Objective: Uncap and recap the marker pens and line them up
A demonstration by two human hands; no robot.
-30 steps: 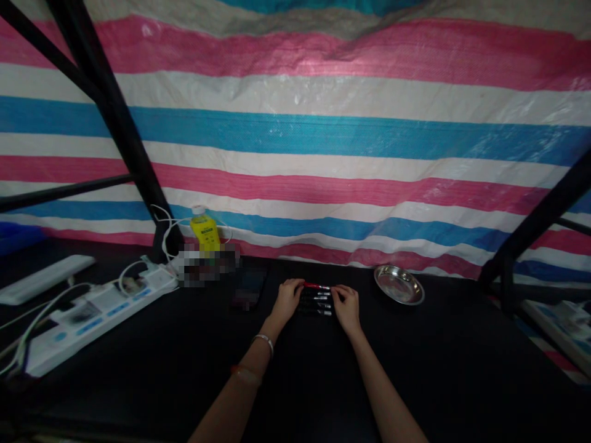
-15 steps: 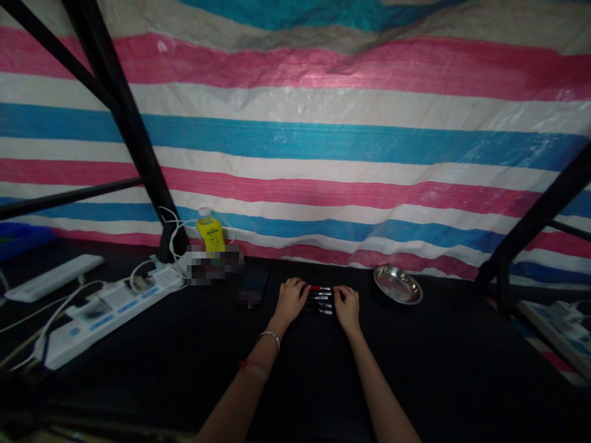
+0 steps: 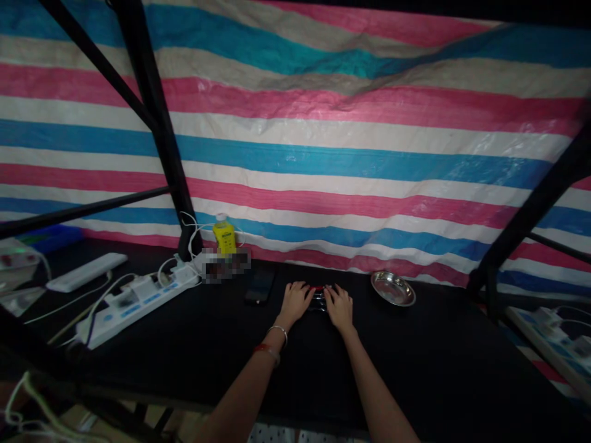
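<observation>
A short row of slim pens lies on the black tabletop, a red one at the far side and several dark ones with shiny silver parts nearer me. My left hand rests at their left ends, fingers spread and thumb toward the row; a bangle and a reddish band circle that wrist. Over the right ends lies my right hand, its fingers apart and touching the pens. Both hands cover the ends of the row, and dim light hides the fingertip contact.
Left of my hands lies a dark phone. A yellow bottle stands behind it, near a white power strip with plugs and cables. A round metal dish sits to the right. Black frame posts and a striped sheet bound the table.
My right hand has shifted left and further over the pens, so less of the row shows. The view has tilted, bringing the table's front edge into sight.
</observation>
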